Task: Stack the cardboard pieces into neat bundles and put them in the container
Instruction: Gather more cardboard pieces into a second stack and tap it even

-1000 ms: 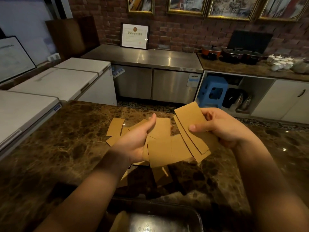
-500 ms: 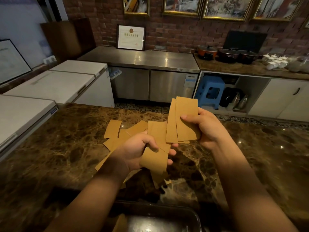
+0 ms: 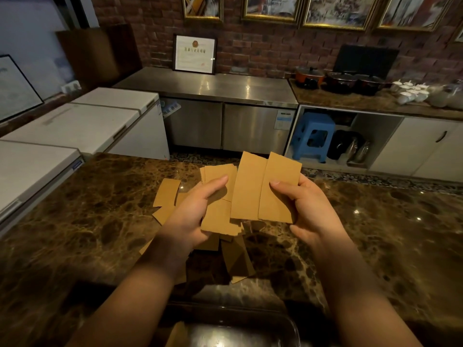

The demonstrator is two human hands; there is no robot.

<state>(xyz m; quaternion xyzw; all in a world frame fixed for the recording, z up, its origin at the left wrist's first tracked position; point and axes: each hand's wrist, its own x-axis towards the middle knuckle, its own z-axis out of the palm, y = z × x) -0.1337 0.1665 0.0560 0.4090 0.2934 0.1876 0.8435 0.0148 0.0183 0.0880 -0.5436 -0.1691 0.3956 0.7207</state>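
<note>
Both hands are raised above the brown marble worktop (image 3: 75, 221), each holding cardboard. The left hand (image 3: 193, 214) grips a small bundle of tan cardboard pieces (image 3: 219, 211): its thumb lies across the upper face and its fingers are curled behind the bundle, out of sight. The right hand (image 3: 308, 211) pinches two longer cardboard strips (image 3: 263, 191), with the thumb pressed on the face of the nearer strip and the fingers wrapped behind; the lowest finger curls loosely below the strips' bottom edge. The two strips stand roughly upright, side by side and overlapping, and their left edge overlaps the right side of the left hand's bundle, so the two lots touch. On the worktop beneath and to the left of the left hand lie loose cardboard pieces (image 3: 166, 192), unaligned and overlapping; further pieces lie in shadow (image 3: 236, 261) directly below the held bundle, toward the near edge. A dark metal container (image 3: 288, 326) sits at the near edge of the worktop, between the two forearms; one cardboard piece (image 3: 176, 334) shows inside it at its left side. Beyond the worktop, a stainless steel cabinet (image 3: 213, 108) stands against the brick wall, with a framed certificate (image 3: 195, 54) propped on it. White chest freezers (image 3: 82, 121) stand left of the worktop. A blue plastic stool (image 3: 313, 136) sits in an open recess right of the steel cabinet.
</note>
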